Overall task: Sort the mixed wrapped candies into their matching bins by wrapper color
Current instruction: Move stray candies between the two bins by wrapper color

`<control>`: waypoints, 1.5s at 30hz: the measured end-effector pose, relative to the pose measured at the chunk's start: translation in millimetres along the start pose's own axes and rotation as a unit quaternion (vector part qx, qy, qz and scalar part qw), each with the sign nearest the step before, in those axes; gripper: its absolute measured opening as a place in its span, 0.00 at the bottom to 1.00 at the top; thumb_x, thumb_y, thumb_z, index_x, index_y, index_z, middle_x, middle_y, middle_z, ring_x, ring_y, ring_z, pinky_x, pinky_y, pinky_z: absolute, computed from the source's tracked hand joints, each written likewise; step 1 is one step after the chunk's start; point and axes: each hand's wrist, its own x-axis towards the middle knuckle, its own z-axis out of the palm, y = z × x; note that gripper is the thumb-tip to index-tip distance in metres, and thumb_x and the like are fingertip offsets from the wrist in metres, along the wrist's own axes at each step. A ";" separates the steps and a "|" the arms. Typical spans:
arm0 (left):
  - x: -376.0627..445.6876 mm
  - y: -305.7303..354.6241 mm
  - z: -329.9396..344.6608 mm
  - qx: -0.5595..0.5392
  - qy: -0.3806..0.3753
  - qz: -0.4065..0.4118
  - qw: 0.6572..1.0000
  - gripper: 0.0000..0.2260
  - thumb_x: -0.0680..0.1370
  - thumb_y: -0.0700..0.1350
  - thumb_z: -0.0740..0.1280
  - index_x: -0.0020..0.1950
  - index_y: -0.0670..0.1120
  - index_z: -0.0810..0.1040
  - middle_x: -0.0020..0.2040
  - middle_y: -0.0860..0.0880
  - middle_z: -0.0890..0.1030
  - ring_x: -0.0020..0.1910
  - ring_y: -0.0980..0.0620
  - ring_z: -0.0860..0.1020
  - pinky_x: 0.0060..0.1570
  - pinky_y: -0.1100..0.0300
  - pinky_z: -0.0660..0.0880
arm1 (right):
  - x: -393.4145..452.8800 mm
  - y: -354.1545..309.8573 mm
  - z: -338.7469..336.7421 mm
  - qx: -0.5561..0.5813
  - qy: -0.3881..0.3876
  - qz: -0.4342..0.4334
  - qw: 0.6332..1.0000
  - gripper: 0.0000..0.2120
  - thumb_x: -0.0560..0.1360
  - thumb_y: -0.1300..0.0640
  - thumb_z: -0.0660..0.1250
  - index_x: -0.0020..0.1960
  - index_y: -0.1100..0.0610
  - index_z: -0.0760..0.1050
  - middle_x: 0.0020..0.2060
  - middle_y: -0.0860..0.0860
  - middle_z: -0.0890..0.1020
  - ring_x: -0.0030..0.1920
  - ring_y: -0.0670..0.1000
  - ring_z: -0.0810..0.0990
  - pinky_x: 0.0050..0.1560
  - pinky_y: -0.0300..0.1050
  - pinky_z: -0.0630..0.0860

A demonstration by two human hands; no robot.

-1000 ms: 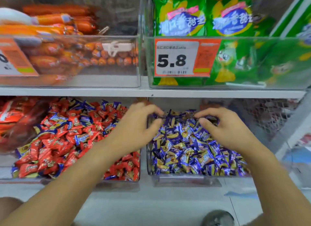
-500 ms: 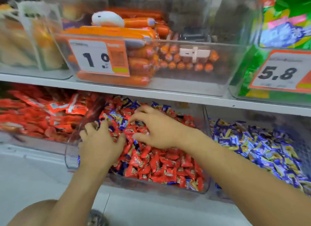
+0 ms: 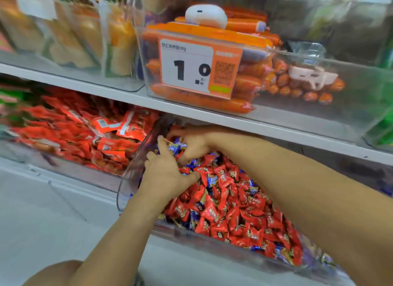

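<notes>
Two hands reach into a clear bin (image 3: 127, 192) of wrapped candies (image 3: 229, 209) on the lower shelf, the left hand (image 3: 165, 175) in front of the right hand (image 3: 191, 141), which lies farther back. A bin of flat packets (image 3: 85, 134) sits just to the left. On the upper shelf (image 3: 191, 113) above, a bin of sausages (image 3: 251, 83) carries a price tag (image 3: 200, 67) on its front, with packaged goods (image 3: 70, 34) to its left.

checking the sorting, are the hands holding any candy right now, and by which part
The right hand pinches a blue candy by its wrapper edge; whether the left hand holds anything cannot be told.
</notes>
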 end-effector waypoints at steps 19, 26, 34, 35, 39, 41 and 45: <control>-18.8 6.9 -10.0 0.000 -0.078 0.274 0.959 0.21 0.72 0.62 0.70 0.64 0.58 0.77 0.60 0.60 0.74 0.64 0.61 0.68 0.63 0.64 0.64 | -220.9 -9.3 11.0 0.125 0.048 0.030 0.991 0.32 0.70 0.23 0.57 0.73 0.29 0.60 0.77 0.34 0.54 0.76 0.34 0.52 0.77 0.45 0.58; -11.2 12.7 -3.4 0.000 -0.087 0.291 0.953 0.19 0.75 0.51 0.71 0.66 0.55 0.75 0.63 0.60 0.72 0.62 0.64 0.70 0.58 0.78 0.61 | -203.2 -6.3 10.1 0.086 0.155 0.101 0.979 0.27 0.76 0.33 0.61 0.72 0.40 0.65 0.62 0.41 0.72 0.63 0.39 0.70 0.66 0.40 0.68; -4.0 -0.1 -15.6 -0.020 -0.055 0.259 0.964 0.10 0.71 0.55 0.74 0.51 0.55 0.84 0.59 0.63 0.77 0.59 0.68 0.74 0.59 0.66 0.69 | -196.3 1.0 15.5 0.090 0.101 0.102 0.986 0.18 0.77 0.44 0.67 0.65 0.36 0.69 0.50 0.40 0.68 0.52 0.42 0.68 0.55 0.40 0.66; -4.4 -0.2 -16.7 -0.022 -0.045 0.260 0.964 0.08 0.72 0.54 0.74 0.49 0.55 0.84 0.57 0.64 0.78 0.57 0.69 0.74 0.57 0.71 0.68 | -198.0 2.3 14.8 0.093 0.100 0.102 0.985 0.17 0.77 0.44 0.68 0.64 0.36 0.70 0.50 0.41 0.68 0.53 0.42 0.68 0.57 0.41 0.66; -6.2 1.7 -19.5 -0.045 0.027 0.227 0.972 0.02 0.75 0.50 0.72 0.46 0.54 0.82 0.46 0.62 0.81 0.48 0.70 0.77 0.44 0.78 0.68 | -208.0 9.2 11.0 0.081 0.106 0.109 0.985 0.13 0.76 0.48 0.68 0.61 0.42 0.75 0.57 0.42 0.74 0.60 0.46 0.72 0.64 0.47 0.70; -7.0 5.4 -20.4 -0.111 0.079 0.191 0.972 0.02 0.76 0.48 0.71 0.45 0.52 0.79 0.41 0.55 0.83 0.40 0.65 0.78 0.40 0.73 0.70 | -210.6 9.2 7.9 0.078 0.118 0.111 0.984 0.11 0.76 0.48 0.69 0.58 0.42 0.76 0.55 0.41 0.76 0.58 0.46 0.74 0.63 0.47 0.71; -10.7 14.4 -19.3 -0.201 0.039 0.137 0.969 0.06 0.79 0.42 0.63 0.50 0.53 0.76 0.38 0.52 0.81 0.36 0.53 0.77 0.39 0.57 0.71 | -211.6 3.9 4.4 0.100 0.142 0.104 0.979 0.06 0.74 0.51 0.72 0.49 0.42 0.76 0.48 0.38 0.79 0.51 0.40 0.76 0.58 0.42 0.72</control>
